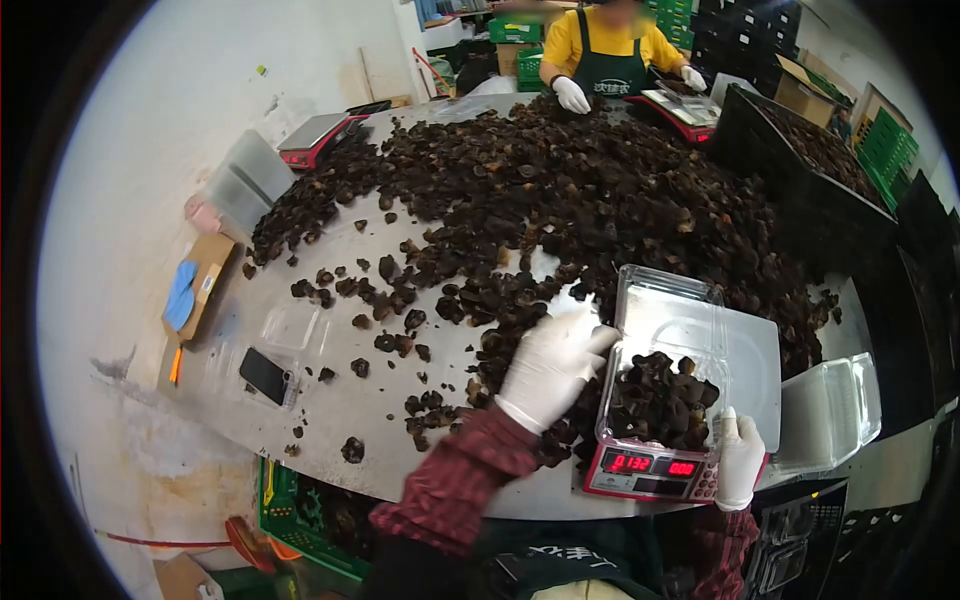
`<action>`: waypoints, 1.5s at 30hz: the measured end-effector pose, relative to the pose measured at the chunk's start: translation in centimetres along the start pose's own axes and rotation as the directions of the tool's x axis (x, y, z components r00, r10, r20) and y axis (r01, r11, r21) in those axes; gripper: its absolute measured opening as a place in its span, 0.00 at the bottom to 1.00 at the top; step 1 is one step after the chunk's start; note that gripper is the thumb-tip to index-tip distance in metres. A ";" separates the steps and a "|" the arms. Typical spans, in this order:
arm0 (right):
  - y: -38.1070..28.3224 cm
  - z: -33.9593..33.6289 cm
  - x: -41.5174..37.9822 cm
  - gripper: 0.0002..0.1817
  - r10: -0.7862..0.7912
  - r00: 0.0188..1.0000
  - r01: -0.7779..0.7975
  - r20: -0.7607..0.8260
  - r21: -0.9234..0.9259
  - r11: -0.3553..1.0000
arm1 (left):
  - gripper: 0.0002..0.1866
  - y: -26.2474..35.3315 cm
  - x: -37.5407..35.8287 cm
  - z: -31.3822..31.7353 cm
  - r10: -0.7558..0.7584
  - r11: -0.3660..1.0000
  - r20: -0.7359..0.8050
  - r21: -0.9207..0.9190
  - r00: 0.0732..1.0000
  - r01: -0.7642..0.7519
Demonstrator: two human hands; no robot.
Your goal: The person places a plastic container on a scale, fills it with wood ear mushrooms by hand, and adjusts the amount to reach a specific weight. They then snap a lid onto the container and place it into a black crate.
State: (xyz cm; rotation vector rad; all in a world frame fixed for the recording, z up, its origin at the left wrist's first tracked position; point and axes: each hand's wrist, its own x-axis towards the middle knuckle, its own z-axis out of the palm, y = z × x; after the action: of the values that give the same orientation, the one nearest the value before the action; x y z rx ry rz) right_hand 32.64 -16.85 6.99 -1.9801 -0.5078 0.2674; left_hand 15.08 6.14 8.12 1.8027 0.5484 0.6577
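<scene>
A clear plastic clamshell box (665, 340), its lid tipped back, rests on a red digital scale (640, 485) with a lit display. Dark brown pieces that look like wood ear mushrooms (660, 405) fill its front part. My left hand (560, 365), in a white glove, is beside the box's left edge, over the loose mushrooms; its fingers are spread and slightly blurred. At the box's front right corner, my right hand (739, 462), also gloved, has its thumb and fingers closed on the rim, above the scale's keypad.
A large mushroom heap (560, 190) spreads over the metal table (230, 400). Stacked clear boxes (830, 410) stand at right, beside a tall black crate (800, 190). A phone (264, 376) lies left. Across the table, a person (610, 60) works near another scale (685, 115).
</scene>
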 end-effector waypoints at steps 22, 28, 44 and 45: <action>-1.2 0.1 -1.1 0.12 0.087 0.993 -0.094 0.083 0.081 0.992 | 0.10 3.5 -1.7 -0.1 0.110 0.994 -0.135 0.001 0.985 -0.111; -0.7 -0.4 -1.2 0.12 0.077 0.994 -0.081 0.079 0.054 0.995 | 0.12 5.0 -0.7 5.2 0.371 0.799 0.193 0.433 0.908 -0.418; -1.0 -1.2 -1.3 0.13 0.114 0.993 -0.116 0.021 0.177 0.977 | 0.17 -4.9 -8.9 -2.6 0.055 0.835 -0.215 0.545 0.975 0.073; -1.1 -1.1 -1.3 0.13 0.113 0.993 -0.115 0.023 0.174 0.978 | 0.18 -5.2 -8.8 -2.0 0.080 0.790 -0.210 0.609 0.974 0.066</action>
State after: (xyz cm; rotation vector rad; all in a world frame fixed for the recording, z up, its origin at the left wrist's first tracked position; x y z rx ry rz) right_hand 31.69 -17.92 8.40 -1.8387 -0.3660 0.3844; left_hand 6.96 3.44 2.18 2.3534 1.0011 0.7487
